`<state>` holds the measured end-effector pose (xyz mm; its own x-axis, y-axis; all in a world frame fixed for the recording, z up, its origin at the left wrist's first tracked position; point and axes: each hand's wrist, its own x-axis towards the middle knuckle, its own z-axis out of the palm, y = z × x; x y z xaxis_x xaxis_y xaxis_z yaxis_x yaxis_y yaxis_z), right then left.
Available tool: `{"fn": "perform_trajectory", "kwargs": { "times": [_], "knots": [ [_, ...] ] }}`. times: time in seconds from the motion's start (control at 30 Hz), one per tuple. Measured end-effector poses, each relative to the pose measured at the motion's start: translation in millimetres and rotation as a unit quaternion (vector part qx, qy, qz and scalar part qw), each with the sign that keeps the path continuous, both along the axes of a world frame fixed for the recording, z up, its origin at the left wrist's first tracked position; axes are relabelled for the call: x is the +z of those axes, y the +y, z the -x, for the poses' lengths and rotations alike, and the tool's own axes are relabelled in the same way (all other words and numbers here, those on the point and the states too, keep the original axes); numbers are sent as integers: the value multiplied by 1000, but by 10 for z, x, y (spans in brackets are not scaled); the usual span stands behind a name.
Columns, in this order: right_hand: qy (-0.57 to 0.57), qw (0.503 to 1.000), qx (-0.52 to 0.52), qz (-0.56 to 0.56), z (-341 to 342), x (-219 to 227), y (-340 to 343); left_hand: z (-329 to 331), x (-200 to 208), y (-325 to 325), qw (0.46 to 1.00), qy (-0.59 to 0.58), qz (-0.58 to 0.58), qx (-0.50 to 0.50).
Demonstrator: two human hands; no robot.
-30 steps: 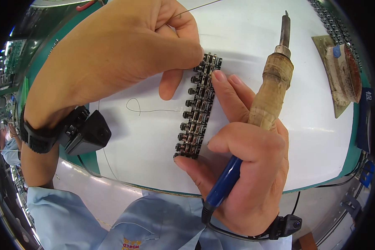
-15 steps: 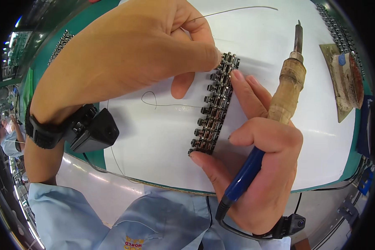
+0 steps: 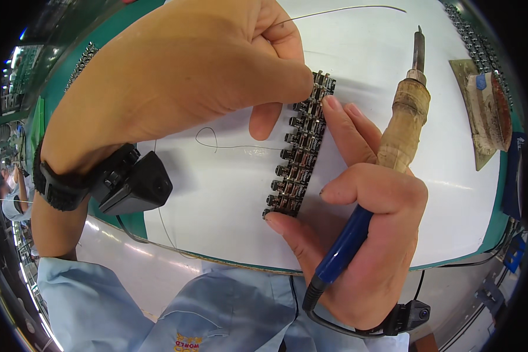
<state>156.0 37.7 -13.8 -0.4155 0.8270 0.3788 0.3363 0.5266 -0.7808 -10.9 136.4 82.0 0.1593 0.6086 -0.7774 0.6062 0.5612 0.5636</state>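
Note:
A narrow strip of small dark circuit boards with metal parts (image 3: 297, 155) lies slantwise on the white work surface. My left hand (image 3: 270, 73) is closed at its far end, thumb touching the boards; its fingertips are partly hidden. A thin solder wire (image 3: 346, 10) runs out of that hand to the upper right. My right hand (image 3: 384, 217) wraps round a soldering iron (image 3: 408, 114) with a blue and tan handle, its tip pointing up and away from the boards. The right thumb touches the strip's near end, and the stretched fingers press its right side near the far end.
A loose thin wire (image 3: 208, 144) curls left of the strip. On the right stands a worn block on a tan plate (image 3: 490, 114). More board strips lie at the far right (image 3: 475, 38) and far left (image 3: 82, 64). The iron's cable (image 3: 328, 325) hangs over the near edge.
My left hand has slid slightly to the right, and the solder wire's free end with it. The strip has shifted a little to the left. My right hand keeps nearly the same pose.

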Motion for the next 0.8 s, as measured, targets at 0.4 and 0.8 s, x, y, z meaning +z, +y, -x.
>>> {"fn": "perform_trajectory", "kwargs": {
  "times": [0.4, 0.8],
  "knots": [
    [-30, 999, -28, 14, 30, 58, -52, 119, -113, -121, 997, -52, -59, -14],
    [40, 998, -27, 41, 21, -14, 0, 92, -39, -195, 996, 16, -58, -65]
  ]
}}
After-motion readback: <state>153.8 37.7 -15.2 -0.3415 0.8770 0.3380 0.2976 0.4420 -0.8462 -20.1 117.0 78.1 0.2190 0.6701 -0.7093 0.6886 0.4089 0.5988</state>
